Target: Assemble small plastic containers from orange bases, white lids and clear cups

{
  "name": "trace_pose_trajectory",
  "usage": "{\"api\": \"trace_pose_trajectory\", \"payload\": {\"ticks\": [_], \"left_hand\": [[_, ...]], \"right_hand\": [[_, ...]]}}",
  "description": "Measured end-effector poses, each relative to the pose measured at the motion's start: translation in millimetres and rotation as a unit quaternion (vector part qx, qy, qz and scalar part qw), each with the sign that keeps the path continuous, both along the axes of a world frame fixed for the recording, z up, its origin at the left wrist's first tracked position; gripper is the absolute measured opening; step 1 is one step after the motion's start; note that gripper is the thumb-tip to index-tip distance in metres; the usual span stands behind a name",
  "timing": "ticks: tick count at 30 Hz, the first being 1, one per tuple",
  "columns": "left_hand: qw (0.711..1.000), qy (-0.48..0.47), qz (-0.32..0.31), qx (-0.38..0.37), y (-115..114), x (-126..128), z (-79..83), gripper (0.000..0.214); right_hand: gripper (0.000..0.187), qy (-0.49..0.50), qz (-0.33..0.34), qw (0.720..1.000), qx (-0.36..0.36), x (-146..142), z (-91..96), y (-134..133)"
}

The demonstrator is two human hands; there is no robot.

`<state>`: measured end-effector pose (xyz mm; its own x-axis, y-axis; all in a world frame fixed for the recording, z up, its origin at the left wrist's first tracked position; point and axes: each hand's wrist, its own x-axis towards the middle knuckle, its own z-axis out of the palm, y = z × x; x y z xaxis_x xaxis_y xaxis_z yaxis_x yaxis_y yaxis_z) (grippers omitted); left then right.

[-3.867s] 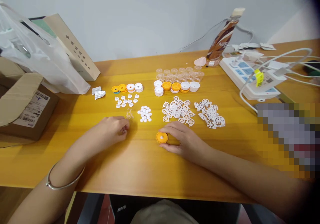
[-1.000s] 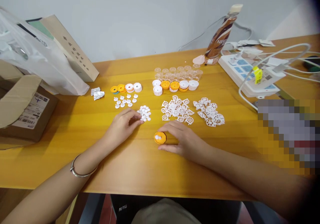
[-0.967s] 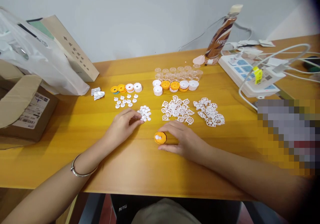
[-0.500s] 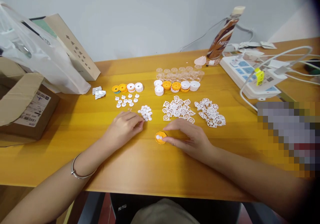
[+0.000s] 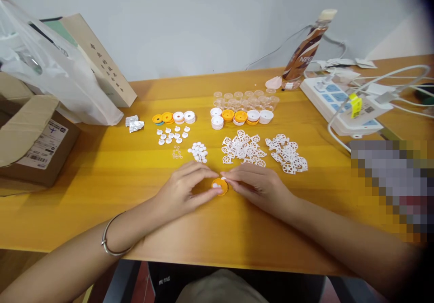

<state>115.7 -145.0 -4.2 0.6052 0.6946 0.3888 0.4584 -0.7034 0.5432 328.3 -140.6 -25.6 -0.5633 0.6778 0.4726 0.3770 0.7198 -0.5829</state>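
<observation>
A round orange plastic piece (image 5: 223, 190) lies on the table between my hands, with small white parts (image 5: 216, 185) on it. My left hand (image 5: 186, 185) curls round its left side, thumb at the near edge and forefinger at the far edge. Between the thumb and fingertips of my right hand (image 5: 262, 186) is a small white plastic gear (image 5: 224, 178), held over the piece's far right edge. Just beyond are a heap of small white gears (image 5: 198, 151) and several tiny clear rings (image 5: 176, 152).
White spoked plastic parts (image 5: 242, 148) lie in two heaps to the right. Orange and white round cases (image 5: 228, 115) and clear cups (image 5: 249, 100) line the back. White stemmed discs (image 5: 170, 136) lie left. A carton (image 5: 50, 158), a bottle (image 5: 305, 48) and a power strip (image 5: 334, 104) stand around.
My left hand has moved right, from the white gears to the orange piece, uncovering the clear rings. My right hand has shifted slightly and now pinches a small white gear.
</observation>
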Motion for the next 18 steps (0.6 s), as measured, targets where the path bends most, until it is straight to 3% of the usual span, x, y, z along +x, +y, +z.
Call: {"api": "trace_pose_trajectory", "payload": {"ticks": [3, 18], "left_hand": [[0.999, 0.046, -0.002, -0.018, 2.9, -2.2, -2.1, 0.038], [0.996, 0.085, -0.008, -0.04, 4.2, -3.0, -8.7, 0.032]], "right_hand": [[0.017, -0.052, 0.017, 0.998, 0.038, 5.8, 1.1, 2.6], [0.029, -0.204, 0.087, 0.956, 0.194, 5.9, 13.3, -6.4]]}}
